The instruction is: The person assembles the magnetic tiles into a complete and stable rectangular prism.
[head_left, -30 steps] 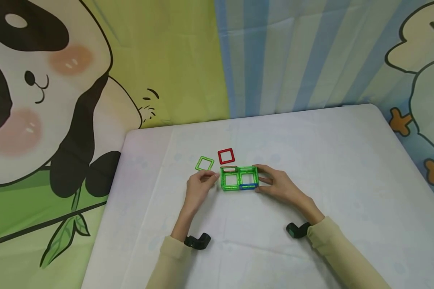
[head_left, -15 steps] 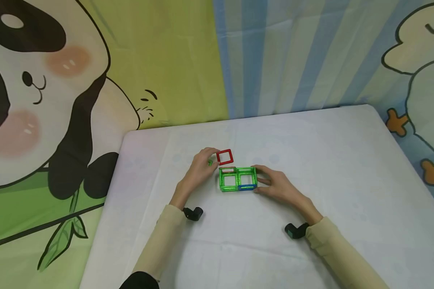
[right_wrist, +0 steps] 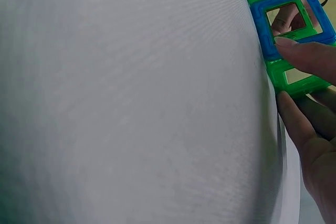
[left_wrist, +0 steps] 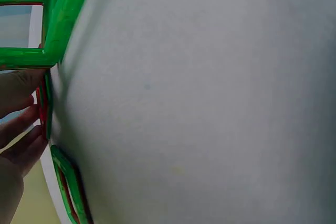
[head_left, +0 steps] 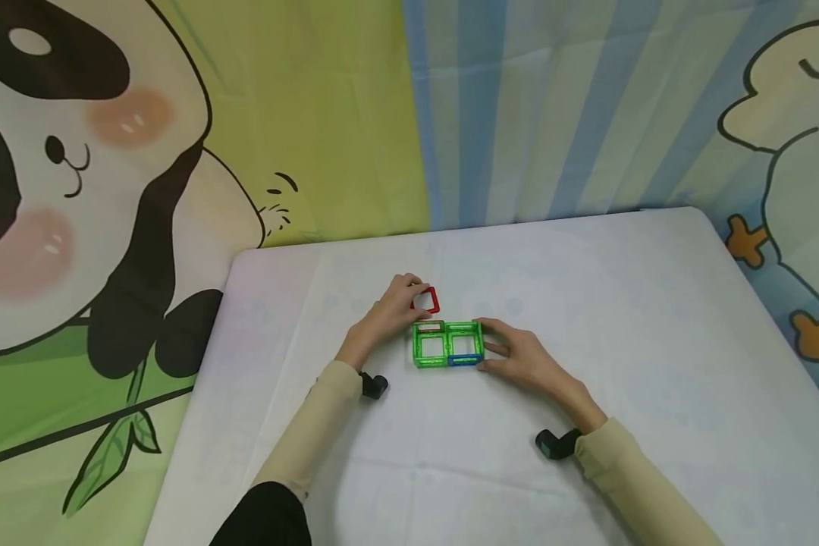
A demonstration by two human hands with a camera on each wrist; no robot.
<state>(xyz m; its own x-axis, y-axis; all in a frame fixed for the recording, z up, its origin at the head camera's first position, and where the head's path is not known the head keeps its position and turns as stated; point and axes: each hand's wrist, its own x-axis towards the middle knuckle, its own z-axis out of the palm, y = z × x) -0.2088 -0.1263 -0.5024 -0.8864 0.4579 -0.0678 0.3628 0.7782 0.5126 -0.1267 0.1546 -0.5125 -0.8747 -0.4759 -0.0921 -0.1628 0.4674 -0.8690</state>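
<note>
A box-like block of green magnetic tiles (head_left: 431,362) stands on the table, with a blue tile (right_wrist: 265,30) on its near side at the right. My right hand (head_left: 522,356) grips the block's right end, thumb in front and fingers round the end. Just behind the block, my left hand (head_left: 392,309) pinches a red square magnetic tile (head_left: 434,301) at its left side. The left wrist view shows these fingers (left_wrist: 26,145) against the red tile's edge, with green beside it. A separate green-rimmed piece (left_wrist: 67,182) appears below them there; the head view hides it.
The table (head_left: 553,265) has a white cloth. A printed curtain (head_left: 341,136) hangs behind its far edge. Each wrist wears a small black camera, the left (head_left: 374,385) and the right (head_left: 556,444).
My left hand has moved away and to the right, past the loose green square tile, now out of sight, to the red tile. My right hand has kept its grip on the block.
</note>
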